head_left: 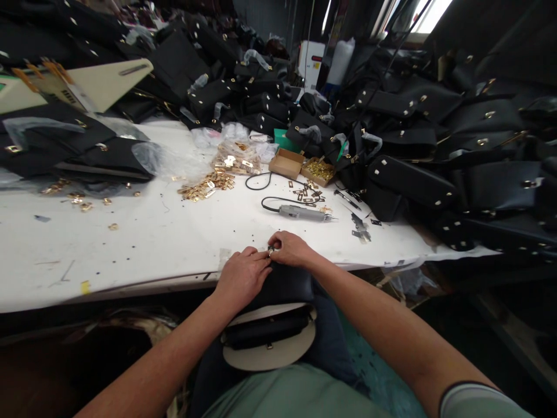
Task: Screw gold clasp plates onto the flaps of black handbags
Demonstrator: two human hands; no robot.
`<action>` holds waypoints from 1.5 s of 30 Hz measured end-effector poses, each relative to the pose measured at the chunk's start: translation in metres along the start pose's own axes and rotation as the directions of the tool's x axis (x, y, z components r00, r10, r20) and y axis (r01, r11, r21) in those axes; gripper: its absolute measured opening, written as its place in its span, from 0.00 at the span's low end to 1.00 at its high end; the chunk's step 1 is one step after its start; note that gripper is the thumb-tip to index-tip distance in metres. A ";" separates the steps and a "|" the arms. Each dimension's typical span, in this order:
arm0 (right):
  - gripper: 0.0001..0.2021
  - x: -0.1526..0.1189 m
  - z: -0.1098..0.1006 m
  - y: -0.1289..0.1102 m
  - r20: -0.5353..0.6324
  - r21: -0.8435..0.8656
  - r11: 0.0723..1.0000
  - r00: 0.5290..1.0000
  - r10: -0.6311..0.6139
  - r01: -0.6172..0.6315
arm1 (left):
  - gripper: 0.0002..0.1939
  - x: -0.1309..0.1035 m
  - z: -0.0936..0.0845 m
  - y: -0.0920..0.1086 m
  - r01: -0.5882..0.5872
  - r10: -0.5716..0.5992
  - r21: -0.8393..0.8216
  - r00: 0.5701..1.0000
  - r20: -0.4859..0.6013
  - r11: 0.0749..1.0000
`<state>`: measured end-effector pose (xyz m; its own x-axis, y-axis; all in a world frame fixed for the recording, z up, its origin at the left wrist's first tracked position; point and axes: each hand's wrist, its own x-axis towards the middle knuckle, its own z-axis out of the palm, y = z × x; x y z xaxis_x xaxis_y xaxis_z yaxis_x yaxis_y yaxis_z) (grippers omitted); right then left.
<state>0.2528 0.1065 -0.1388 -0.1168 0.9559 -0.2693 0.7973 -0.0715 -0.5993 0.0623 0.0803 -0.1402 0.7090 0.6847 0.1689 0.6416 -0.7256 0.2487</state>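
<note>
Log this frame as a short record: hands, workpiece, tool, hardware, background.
Left hand: fingertips by a small metal piece; grip unclear
Right hand: fingertips at the same piece; grip partly hidden
Workpiece: black bag with cream inside, in the lap
Tool: grey corded tool, lying on the white table beyond the hands
Hardware: gold-coloured fittings piled left of the tool
Background: heaped black bags
</note>
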 end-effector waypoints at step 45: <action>0.14 -0.002 -0.006 0.005 0.039 0.068 0.997 0.998 -0.046 0.043 | 0.11 0.011 -0.012 -0.013 -0.161 0.154 0.083 0.984 0.084 0.983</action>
<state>0.2608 0.1058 -0.1366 -0.1761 0.9465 -0.2705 0.7494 -0.0492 -0.6603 0.0583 0.0984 -0.1303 0.8216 0.5562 0.1247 0.5408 -0.8297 0.1381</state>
